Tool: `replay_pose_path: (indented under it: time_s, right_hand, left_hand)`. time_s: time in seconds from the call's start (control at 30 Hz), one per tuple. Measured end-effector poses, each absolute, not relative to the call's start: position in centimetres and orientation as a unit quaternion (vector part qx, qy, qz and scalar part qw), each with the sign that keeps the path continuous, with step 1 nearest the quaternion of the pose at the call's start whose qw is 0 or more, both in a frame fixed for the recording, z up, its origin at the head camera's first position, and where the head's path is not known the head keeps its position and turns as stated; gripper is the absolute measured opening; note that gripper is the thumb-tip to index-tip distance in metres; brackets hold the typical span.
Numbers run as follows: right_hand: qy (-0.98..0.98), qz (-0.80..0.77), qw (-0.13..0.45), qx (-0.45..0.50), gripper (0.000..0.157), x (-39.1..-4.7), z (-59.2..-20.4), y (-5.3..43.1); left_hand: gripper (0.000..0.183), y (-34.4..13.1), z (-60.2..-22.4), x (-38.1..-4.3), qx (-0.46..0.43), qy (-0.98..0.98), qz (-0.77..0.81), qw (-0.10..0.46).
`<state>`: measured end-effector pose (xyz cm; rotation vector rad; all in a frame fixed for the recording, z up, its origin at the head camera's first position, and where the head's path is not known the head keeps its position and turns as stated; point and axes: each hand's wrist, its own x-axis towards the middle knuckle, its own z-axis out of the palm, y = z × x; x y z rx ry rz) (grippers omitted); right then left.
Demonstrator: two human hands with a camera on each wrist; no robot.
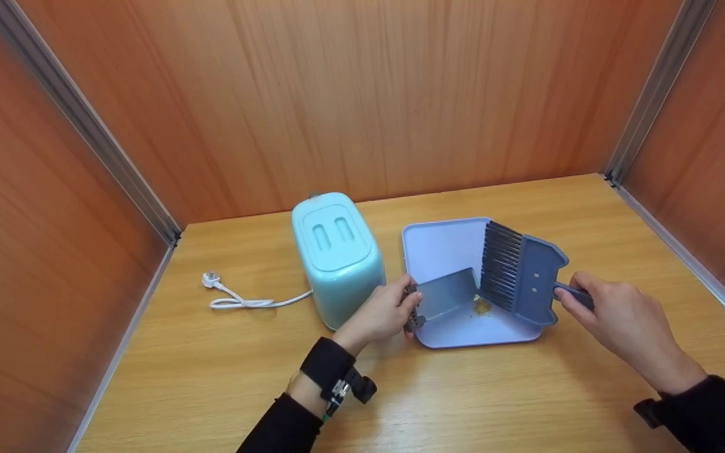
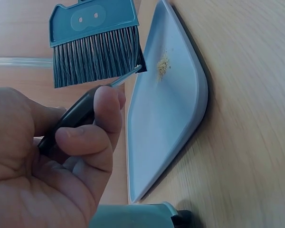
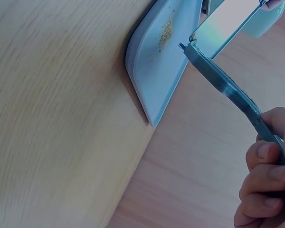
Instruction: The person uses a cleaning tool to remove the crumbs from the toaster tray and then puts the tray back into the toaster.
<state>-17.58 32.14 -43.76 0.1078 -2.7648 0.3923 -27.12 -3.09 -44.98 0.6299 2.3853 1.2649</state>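
Observation:
My left hand (image 1: 385, 313) grips the dark end of a flat metal crumb tray (image 1: 447, 294), which tilts over the lavender tray (image 1: 441, 242). In my right hand (image 1: 620, 318) is the handle of a grey-blue hand brush (image 1: 535, 280). The brush's dark bristles (image 1: 500, 261) meet the free edge of the crumb tray. In the right wrist view a few crumbs cling near that corner of the metal sheet (image 3: 228, 26). A small heap of tan crumbs (image 1: 481, 306) lies on the lavender tray beneath, seen also as crumbs (image 2: 162, 66) in the left wrist view.
A mint-green toaster (image 1: 350, 277) stands just left of the lavender tray, close to my left forearm. Its white cord and plug (image 1: 210, 280) lie farther left on the wooden table (image 1: 211, 371). Wood-grain panels (image 1: 362, 94) enclose the back and both sides.

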Motion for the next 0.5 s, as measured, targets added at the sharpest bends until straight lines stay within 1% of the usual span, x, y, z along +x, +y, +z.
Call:
replay_pose_path:
  time_s: [0.1, 0.33, 0.5]
  right_hand:
    - [-0.974, 0.131, 0.182, 0.042, 0.025, -17.44, -43.72, 32.33]
    - [-0.963, 0.137, 0.227, 0.042, 0.028, -17.11, -43.47, 32.57]
    - [-0.955, 0.206, 0.208, 0.048, 0.024, -17.0, -43.23, 31.78]
  left_hand:
    - [0.011, -3.14, -45.0, -27.14, 0.219, 0.848, 0.445, 0.187]
    - [0.012, -3.15, -45.12, -27.1, 0.222, 0.847, 0.447, 0.183]
    - [0.011, -3.09, -45.19, -27.12, 0.22, 0.846, 0.449, 0.186]
